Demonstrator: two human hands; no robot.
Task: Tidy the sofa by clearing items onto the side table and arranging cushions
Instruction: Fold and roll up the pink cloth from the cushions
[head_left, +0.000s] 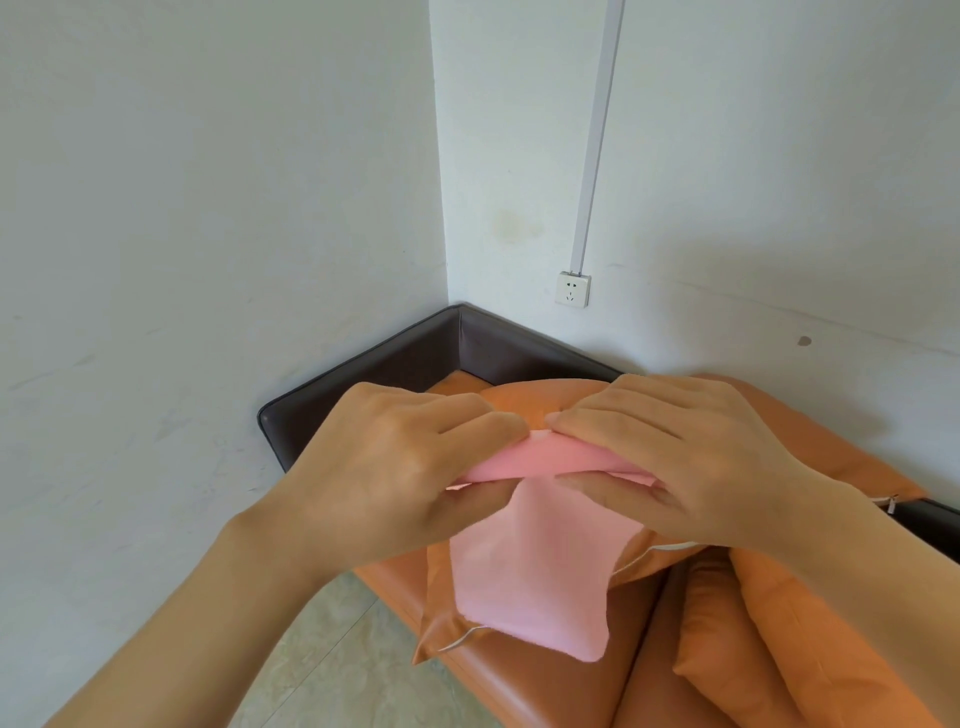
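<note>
From the head camera, I am seeing my left hand (400, 457) and right hand (670, 462) pinching the pink cloth (540, 566) together along its folded top edge, running side to side, tail hanging toward me. Both are equally near, above the orange cushion (524, 400) on the sofa (524, 680) in a white-walled corner.

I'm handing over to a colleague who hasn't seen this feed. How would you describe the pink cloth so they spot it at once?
Start at the wall corner, where the orange sofa with its dark brown back sits. Just in front, the left hand and right hand pinch the folded top edge of the pink cloth, which hangs over an orange cushion. It is the only pink, thin, limp thing; all around it is orange.
</note>
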